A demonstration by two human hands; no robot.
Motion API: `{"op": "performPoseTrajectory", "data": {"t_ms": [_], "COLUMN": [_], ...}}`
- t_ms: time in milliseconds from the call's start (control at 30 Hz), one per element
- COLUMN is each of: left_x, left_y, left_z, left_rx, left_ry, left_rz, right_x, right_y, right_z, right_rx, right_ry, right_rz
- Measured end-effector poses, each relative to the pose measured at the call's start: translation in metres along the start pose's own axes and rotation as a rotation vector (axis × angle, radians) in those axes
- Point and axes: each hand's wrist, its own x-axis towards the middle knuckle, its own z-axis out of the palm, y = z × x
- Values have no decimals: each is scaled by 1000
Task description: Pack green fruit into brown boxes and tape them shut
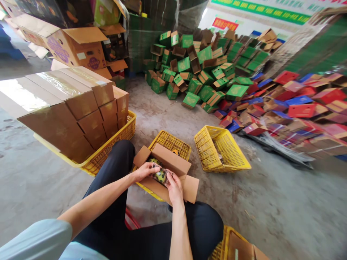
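Between my two hands is a green-yellow fruit [161,176] with dark patches, in a clear plastic wrapper. My left hand [144,171] pinches the wrapper from the left, and my right hand [174,185] grips its right end. Both hold it over an open cardboard box [170,157] with its flaps spread. Another green wrapped piece [154,161] shows inside the box, partly hidden by my left hand. The box rests on a yellow plastic crate [182,147] between my knees. A small orange and black item [175,152] lies on the crate behind the box.
Stacked taped cartons [51,119] fill a yellow basket [127,126] on the left. A tilted yellow basket [233,159] stands to the right, holding something I cannot make out. Green boxes [207,94] and red and blue boxes [300,110] lie heaped behind. Another yellow crate [227,238] is by my right knee.
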Motion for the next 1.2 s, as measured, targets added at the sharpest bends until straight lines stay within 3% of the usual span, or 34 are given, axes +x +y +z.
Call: {"op": "performPoseTrajectory", "data": {"t_ms": [200,333,500,633,767,867,967,1067,1200], "left_x": [0,5,4,-1,-1,3,5,4,1], "left_y": [1,-6,-10,-4,-3,-7,-8,-8,-6], "left_z": [0,-5,-5,-2,-4,-5,-6,-6,-4], "left_rx": [-50,-49,-23,-14,-85,-113,-118,-109,-92], "left_ry": [0,90,44,-62,-49,-34,-35,-35,-52], "left_rz": [5,6,-84,-111,-50,-16,-11,-13,-15], "right_x": [8,10,4,-5,-10,-9,-4,0,3], "right_y": [5,6,2,-3,-3,-1,-2,-1,10], "right_z": [-14,-19,-11,-2,3,4,0,-7,-8], "right_rx": [1,34,-86,-294,-286,-131,-20,-98,-260], "right_ry": [221,289,213,-26,-170,-132,3,112,36], "right_rz": [-6,-89,-176,-179,-125,-120,-143,-134,-58]}}
